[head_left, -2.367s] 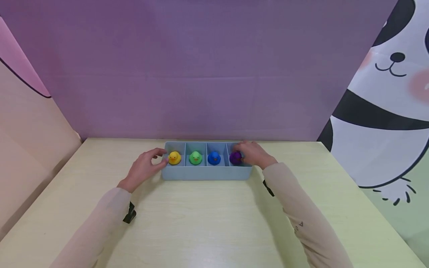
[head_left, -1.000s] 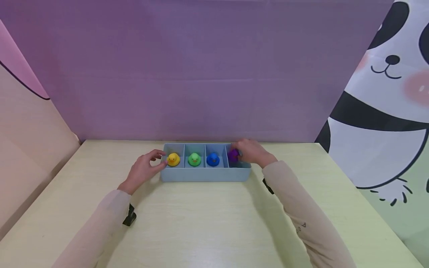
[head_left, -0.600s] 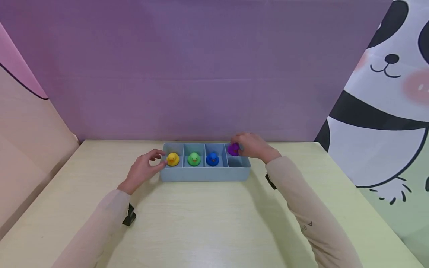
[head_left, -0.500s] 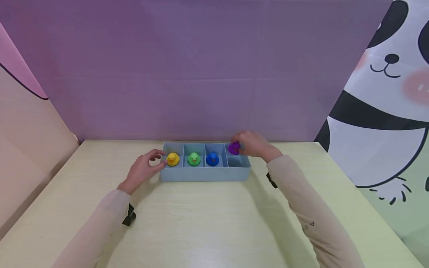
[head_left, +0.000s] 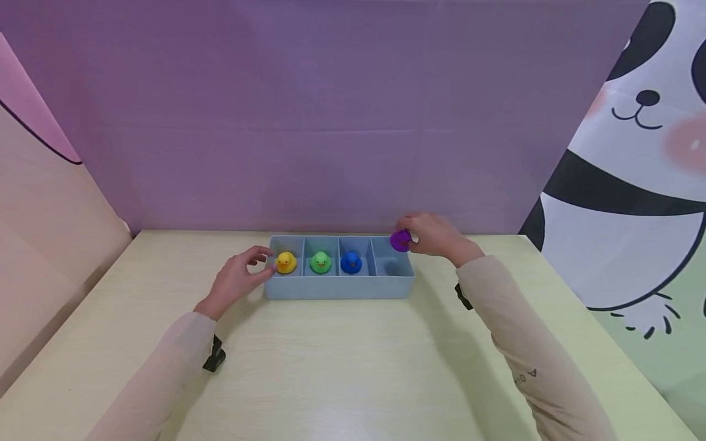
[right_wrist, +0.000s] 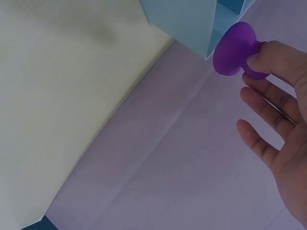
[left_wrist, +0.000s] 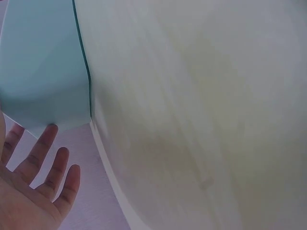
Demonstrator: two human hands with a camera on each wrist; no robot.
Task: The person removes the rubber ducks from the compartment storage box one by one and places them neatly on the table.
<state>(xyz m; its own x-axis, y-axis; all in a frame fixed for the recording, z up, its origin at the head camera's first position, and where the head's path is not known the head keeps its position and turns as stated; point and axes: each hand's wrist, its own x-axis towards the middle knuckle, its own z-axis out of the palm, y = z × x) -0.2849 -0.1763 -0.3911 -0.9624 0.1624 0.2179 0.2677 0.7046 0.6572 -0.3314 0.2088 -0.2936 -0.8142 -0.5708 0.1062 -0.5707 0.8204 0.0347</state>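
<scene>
My right hand (head_left: pixel 432 234) pinches a purple rubber duck (head_left: pixel 401 241) between thumb and fingers, above the back of the rightmost compartment of a light blue divided box (head_left: pixel 339 288). In the right wrist view the purple duck's (right_wrist: pixel 235 50) flat round base faces away from the palm, beside the box's end (right_wrist: pixel 180 24); the other fingers are spread. My left hand (head_left: pixel 234 278) is at the box's left end, its fingertips right at the wall and thumb near the rim, by a yellow rubber duck (head_left: pixel 285 263). The left wrist view shows its fingers (left_wrist: pixel 38 155) loosely extended at the box's underside edge.
A green duck (head_left: pixel 320 262) and a blue duck (head_left: pixel 351 262) sit in the two middle compartments, one each. The box stands near the back edge of a pale wooden table (head_left: pixel 331 367). Behind it rises a purple backdrop (head_left: pixel 331 122); a panda print (head_left: pixel 634 245) is at right.
My right hand has taken hold of the purple duck, lifted it from the floor of the rightmost compartment and carried it up and to the right. My left hand has stayed at the box's left end.
</scene>
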